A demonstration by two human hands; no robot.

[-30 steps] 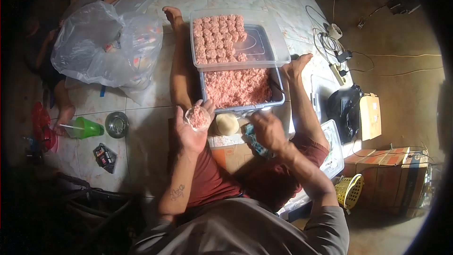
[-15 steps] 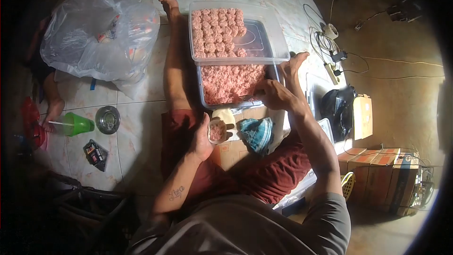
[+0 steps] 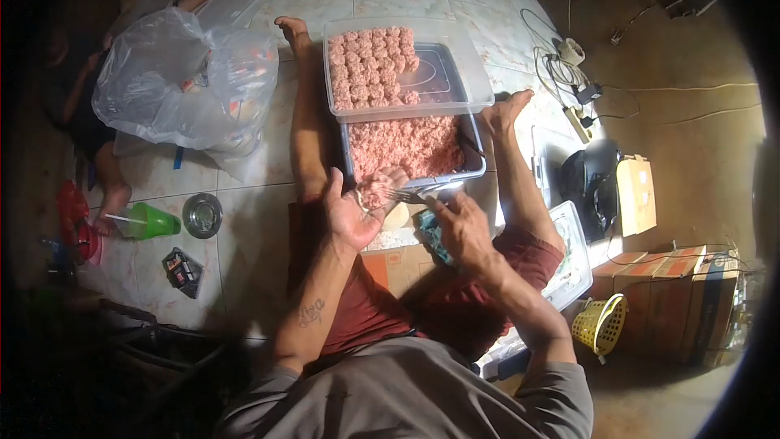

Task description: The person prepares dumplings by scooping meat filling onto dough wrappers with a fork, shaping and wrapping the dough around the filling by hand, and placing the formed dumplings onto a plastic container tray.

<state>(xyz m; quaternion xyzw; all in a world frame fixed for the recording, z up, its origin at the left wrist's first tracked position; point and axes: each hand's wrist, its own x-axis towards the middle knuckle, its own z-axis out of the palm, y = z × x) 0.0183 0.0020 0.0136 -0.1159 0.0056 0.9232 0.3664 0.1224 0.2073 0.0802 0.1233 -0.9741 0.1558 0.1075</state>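
My left hand [image 3: 357,215], palm up, holds a small pale wrapper [image 3: 363,202] with pink minced filling [image 3: 376,189] heaped on it. A fork [image 3: 406,196] is gripped in my right hand [image 3: 461,226], its tines touching that filling. Just beyond my hands stands a blue-grey tub [image 3: 481,164] of loose pink mince [image 3: 406,146]. A clear plastic tray [image 3: 479,85] rests over the tub's far part, with rows of rounded pink pieces [image 3: 370,69] on its left side. Behind my left fingers a round pale stack [image 3: 396,217] is partly hidden.
A blue checked cloth [image 3: 435,237] lies near my right hand. On the left are a large plastic bag [image 3: 187,89], a green cup [image 3: 153,221], a glass dish [image 3: 202,215] and another person's foot [image 3: 112,203]. Cables, a yellow basket [image 3: 600,323] and cardboard boxes [image 3: 666,301] are at right.
My right hand has come back from the tub with the fork, which now meets the wrapper. More filling sits in my left hand, and that hand has opened out flatter.
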